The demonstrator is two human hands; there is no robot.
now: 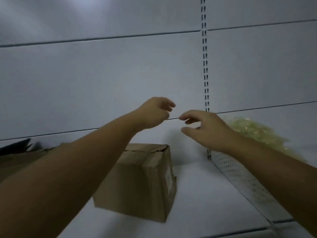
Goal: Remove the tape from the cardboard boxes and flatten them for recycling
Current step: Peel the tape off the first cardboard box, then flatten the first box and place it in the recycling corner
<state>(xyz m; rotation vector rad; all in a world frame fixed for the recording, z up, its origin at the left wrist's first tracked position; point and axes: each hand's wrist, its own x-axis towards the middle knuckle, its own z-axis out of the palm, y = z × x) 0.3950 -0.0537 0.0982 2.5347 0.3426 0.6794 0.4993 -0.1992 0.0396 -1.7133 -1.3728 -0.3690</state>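
Observation:
A brown cardboard box (pixel 144 182) stands on a white shelf (pixel 202 194), its top flaps closed and a pale label on its right side. Both my arms reach out above it. My left hand (pixel 154 114) hovers well above the box with fingers loosely curled and nothing visible in it. My right hand (pixel 204 127) is just to its right, fingers spread, thumb and fingertips apart. The two hands nearly touch at the fingertips. Whether a thin strip of clear tape runs between them I cannot tell. Flattened brown cardboard (pixel 22 157) lies at the left, partly behind my left arm.
A heap of crumpled pale yellow-green tape (pixel 257 133) lies on the adjoining shelf at the right, behind my right arm. A perforated metal divider (pixel 247 184) separates the two shelves. A slotted upright (pixel 205 66) runs up the white back panel. Something dark (pixel 15 146) lies at the far left.

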